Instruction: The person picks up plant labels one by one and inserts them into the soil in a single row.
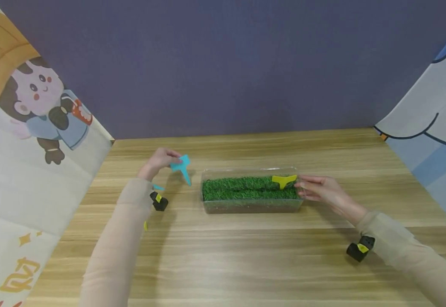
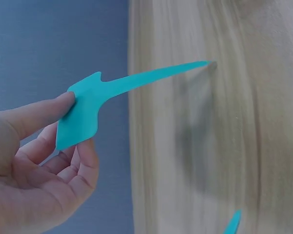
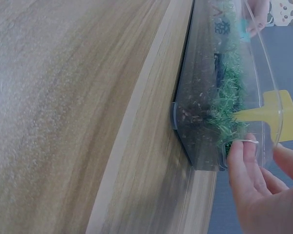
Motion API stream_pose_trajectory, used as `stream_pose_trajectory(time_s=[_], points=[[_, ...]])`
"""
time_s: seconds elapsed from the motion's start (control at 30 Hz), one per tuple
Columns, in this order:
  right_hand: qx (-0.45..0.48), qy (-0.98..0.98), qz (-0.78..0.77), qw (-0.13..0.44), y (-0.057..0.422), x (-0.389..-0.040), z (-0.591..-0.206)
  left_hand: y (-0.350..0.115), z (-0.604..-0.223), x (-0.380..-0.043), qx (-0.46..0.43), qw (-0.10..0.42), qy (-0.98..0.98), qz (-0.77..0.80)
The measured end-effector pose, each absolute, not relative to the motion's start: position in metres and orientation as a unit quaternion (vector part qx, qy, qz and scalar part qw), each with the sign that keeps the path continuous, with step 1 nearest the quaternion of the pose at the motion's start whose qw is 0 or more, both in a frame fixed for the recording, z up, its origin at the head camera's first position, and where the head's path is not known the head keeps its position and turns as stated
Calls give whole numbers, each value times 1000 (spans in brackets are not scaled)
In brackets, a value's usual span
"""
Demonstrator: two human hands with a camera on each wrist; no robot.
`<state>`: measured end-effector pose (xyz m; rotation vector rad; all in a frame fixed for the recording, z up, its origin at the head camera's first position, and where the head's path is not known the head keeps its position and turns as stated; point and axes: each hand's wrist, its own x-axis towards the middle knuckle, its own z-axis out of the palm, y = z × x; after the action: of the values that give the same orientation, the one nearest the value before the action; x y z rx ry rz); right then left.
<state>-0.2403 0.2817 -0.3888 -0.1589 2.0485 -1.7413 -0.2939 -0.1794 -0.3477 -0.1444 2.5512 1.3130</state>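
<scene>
A blue tag (image 2: 88,109), its stem best kept downward, is pinched by the head in the left hand (image 1: 160,160) over the bench (image 1: 223,256), left of the clear box (image 1: 251,206); whether the box is grasped by the right hand (image 1: 326,192) cannot be told.

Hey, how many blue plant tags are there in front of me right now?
2 show: one tag pinched in your left hand, and the tip of another on the table beside your left sleeve. The sleeve may hide more.

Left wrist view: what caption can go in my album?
Left hand pinching a turquoise T-shaped plant label by its broad end.
</scene>
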Motion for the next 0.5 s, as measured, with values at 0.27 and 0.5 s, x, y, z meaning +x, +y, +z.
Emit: stream_pose_trajectory(time_s=[0.27, 0.5], points=[[-54, 747, -625, 219, 277, -230, -388, -175, -335, -287, -26, 127, 884, 450], [-51, 753, -620, 215, 276, -225, -388, -170, -325, -282, 7, 97, 896, 433]])
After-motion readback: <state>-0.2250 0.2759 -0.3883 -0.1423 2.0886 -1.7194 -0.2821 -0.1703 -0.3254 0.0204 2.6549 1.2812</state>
